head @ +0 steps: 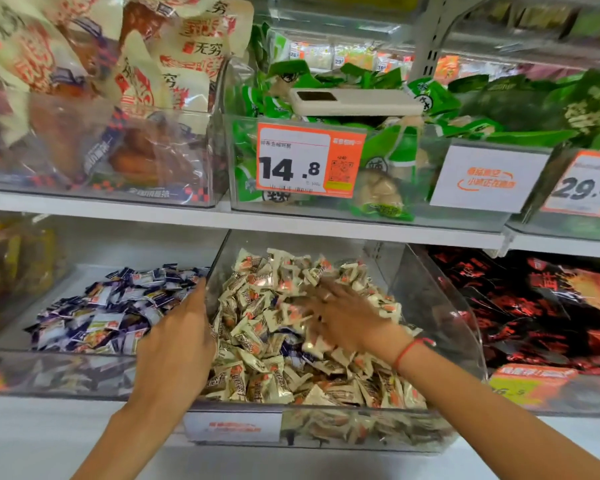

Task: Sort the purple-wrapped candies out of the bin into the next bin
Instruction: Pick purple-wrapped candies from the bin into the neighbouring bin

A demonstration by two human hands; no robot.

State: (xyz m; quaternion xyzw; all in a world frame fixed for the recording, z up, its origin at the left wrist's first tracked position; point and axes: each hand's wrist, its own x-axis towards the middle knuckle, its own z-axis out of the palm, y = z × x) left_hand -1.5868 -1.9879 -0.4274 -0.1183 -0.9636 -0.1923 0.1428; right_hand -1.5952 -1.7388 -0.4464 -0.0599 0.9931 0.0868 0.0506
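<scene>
The right hand [343, 306] is spread flat, fingers wide (motion-blurred), over the cream candies in the centre bin [440, 306], evidently to uncover purple-wrapped candies [288, 348] glimpsed mid-pile. The left hand [177, 344], fingers straight and holding nothing, is laid against the bin's left wall, beside the next bin [63, 375] at lower left, presumably for steadying.

Cream-and-orange wrapped candies [291, 341] fill the clear plastic bin [440, 306]; at nine o'clock, purple-and-white wrapped candies [111, 306]; at twelve, an orange-and-white price tag [309, 161].

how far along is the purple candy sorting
Done: a heap of purple-wrapped candies already lies in the left bin. In hand: the right hand rakes through the cream candies; the left hand holds nothing visible. Left: a few purple wrappers show there.
</scene>
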